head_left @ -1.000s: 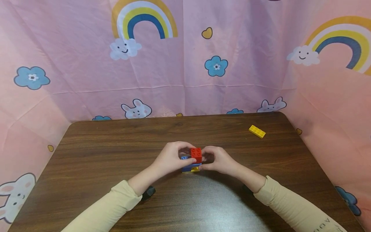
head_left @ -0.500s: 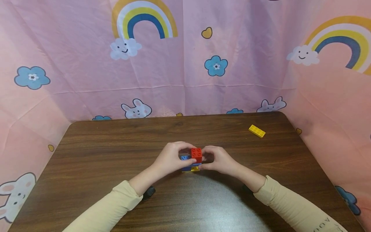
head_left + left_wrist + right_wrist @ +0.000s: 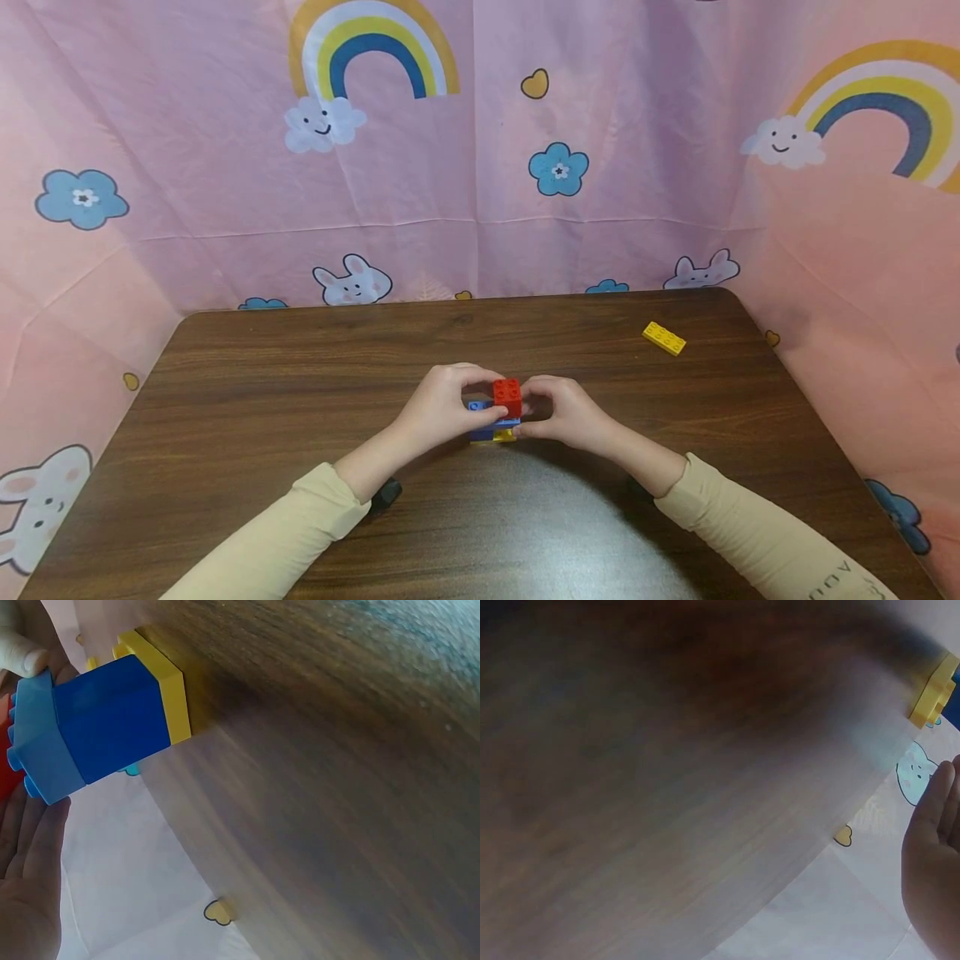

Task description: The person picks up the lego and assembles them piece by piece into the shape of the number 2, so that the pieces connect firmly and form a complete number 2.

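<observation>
A small stack of toy building bricks is held between both hands in the head view. Its top is a red brick (image 3: 507, 398), set over a light blue piece (image 3: 49, 742). Below that come a dark blue brick (image 3: 112, 712) and a yellow plate (image 3: 172, 694). My left hand (image 3: 445, 408) pinches the red brick, thumb on its near side. From the other side my right hand (image 3: 568, 414) curls its thumb and fingers against the stack, thumb tip by the light blue layer. The red brick shows only at the left edge of the left wrist view.
A loose yellow plate with studs (image 3: 664, 338) lies at the back right of the brown wooden table (image 3: 300, 375). Pink printed cloth (image 3: 420, 183) hangs around the back and sides. A small black object (image 3: 386, 496) sits under the left wrist.
</observation>
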{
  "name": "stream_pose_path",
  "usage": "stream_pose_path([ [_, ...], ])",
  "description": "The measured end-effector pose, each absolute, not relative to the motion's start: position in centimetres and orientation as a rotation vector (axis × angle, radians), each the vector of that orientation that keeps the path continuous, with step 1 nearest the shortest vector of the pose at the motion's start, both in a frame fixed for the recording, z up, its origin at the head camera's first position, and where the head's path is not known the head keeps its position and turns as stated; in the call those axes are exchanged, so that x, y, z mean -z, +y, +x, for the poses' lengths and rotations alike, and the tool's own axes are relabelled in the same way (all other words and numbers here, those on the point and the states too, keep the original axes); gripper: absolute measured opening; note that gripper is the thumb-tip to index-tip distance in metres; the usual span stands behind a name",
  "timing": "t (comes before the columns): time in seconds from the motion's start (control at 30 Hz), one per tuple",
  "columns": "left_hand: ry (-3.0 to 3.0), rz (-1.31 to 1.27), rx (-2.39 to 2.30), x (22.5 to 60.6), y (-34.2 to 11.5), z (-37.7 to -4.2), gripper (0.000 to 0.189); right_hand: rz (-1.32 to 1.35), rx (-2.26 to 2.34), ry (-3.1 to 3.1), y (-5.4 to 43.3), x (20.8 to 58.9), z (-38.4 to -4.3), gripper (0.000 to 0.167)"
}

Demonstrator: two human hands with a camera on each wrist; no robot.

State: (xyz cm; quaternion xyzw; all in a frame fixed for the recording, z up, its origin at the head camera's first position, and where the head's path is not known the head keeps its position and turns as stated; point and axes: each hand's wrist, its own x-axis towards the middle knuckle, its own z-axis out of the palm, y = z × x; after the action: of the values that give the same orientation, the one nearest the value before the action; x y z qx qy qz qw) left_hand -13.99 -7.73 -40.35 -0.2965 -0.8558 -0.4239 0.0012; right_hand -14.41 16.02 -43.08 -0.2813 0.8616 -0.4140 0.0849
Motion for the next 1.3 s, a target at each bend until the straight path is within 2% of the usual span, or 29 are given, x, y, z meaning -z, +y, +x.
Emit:
stream_pose_path([
  [0.93, -2.629, -1.083, 0.986, 40.08, -7.87, -13.46, 0.036, -0.784, 1.205, 2.575, 15.85, 42.7, -14.17, 0.034],
  [1.3, -2.672, -1.055, 0.99, 39.85, -7.87, -13.41, 0.035, -0.782, 1.219, 2.563, 15.96, 42.81, -14.27, 0.036],
])
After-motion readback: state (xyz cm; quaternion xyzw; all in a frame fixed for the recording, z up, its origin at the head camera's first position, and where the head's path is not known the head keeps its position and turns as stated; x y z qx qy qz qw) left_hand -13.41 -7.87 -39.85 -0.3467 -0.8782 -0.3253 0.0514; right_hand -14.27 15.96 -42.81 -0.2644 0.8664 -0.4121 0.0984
